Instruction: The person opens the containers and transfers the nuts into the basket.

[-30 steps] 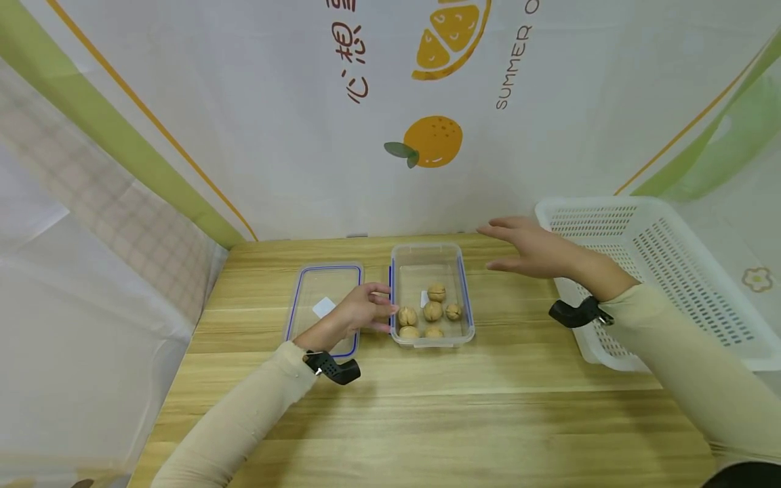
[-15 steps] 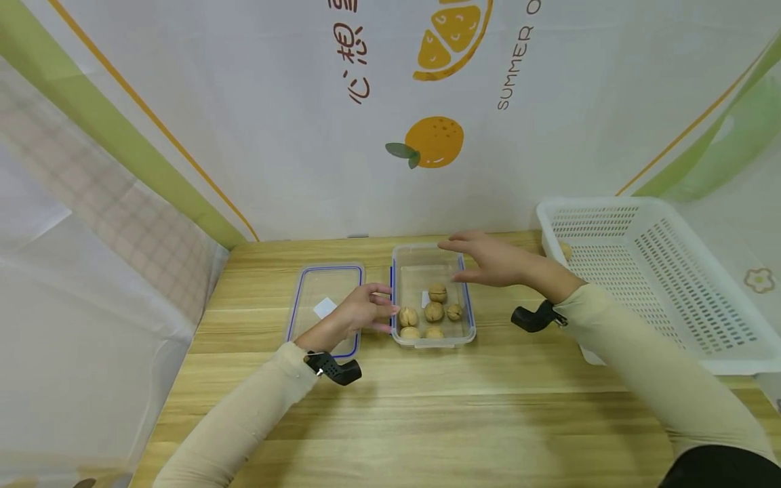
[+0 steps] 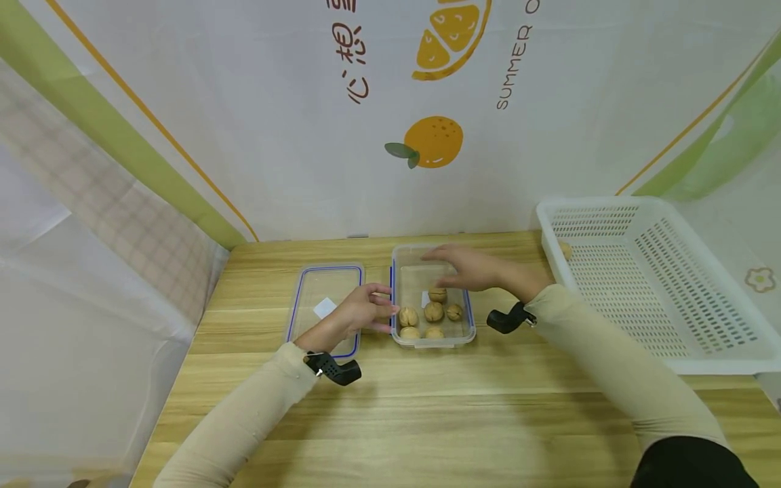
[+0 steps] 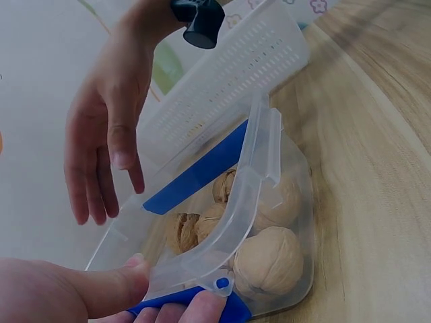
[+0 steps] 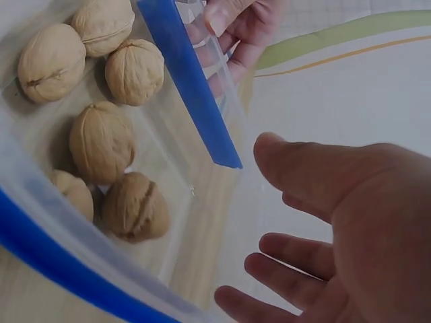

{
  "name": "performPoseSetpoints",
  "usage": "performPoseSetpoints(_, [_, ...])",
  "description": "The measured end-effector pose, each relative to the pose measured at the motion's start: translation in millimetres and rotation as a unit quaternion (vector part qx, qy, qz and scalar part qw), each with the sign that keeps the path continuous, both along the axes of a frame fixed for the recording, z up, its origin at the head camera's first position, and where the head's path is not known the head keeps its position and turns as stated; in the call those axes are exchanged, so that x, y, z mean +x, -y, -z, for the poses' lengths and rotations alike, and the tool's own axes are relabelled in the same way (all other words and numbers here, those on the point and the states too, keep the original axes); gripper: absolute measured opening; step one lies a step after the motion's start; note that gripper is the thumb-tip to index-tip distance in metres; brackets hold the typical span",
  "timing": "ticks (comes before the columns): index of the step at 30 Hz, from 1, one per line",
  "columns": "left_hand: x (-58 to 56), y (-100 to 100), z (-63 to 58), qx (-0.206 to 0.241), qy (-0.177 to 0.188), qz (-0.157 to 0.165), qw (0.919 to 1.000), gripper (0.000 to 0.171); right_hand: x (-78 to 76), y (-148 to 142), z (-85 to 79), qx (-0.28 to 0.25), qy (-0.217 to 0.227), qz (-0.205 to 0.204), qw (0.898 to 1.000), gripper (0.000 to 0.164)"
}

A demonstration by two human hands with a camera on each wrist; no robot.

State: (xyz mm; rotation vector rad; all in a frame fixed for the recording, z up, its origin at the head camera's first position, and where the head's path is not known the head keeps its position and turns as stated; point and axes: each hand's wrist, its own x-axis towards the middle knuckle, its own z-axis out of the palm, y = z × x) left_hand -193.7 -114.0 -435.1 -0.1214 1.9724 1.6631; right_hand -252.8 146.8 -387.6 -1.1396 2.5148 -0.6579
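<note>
Ridged, roundish walnuts [image 3: 434, 312] inside a clear plastic box [image 3: 451, 341] on the wood-grained table [image 3: 427, 420].
Left hand's grip [image 3: 363, 310] pinches the box's blue-latched side; right hand's grip [image 3: 472, 268], fingers parted, holding nothing, hangs above the box.

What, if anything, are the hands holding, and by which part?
The left hand holds the box by its left edge, thumb at the rim and fingers at the blue strip. The right hand holds nothing; it hovers over the box.
</note>
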Motion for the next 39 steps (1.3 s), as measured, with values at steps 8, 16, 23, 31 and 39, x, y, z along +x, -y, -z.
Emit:
performPoseSetpoints(8, [0.1,0,-0.6,-0.001,0.0,0.001,1.0,0.052,-3.3,14,14.0,0.026,0.045,-0.005,0.999,0.058])
performPoseSetpoints(16, [-0.7,1,0.2,-0.001,0.004,0.002,1.0,0.053,1.7,25,24.7,0.067,0.046,0.007,0.997,0.052])
performPoseSetpoints(23, [0.1,1,-0.4,0.009,0.003,0.005,0.9999,0.051,4.9,30,29.4,0.097,0.026,0.004,0.995,0.045])
performPoseSetpoints(31, [0.9,1,-1.3,0.005,0.001,0.004,1.0,0.052,5.4,34,33.2,0.11,0.031,0.019,0.993,0.049])
performPoseSetpoints(39, [0.9,1,0.2,0.009,0.002,0.002,1.0,0.054,5.2,39,40.6,0.109,0.004,0.036,0.993,0.037])
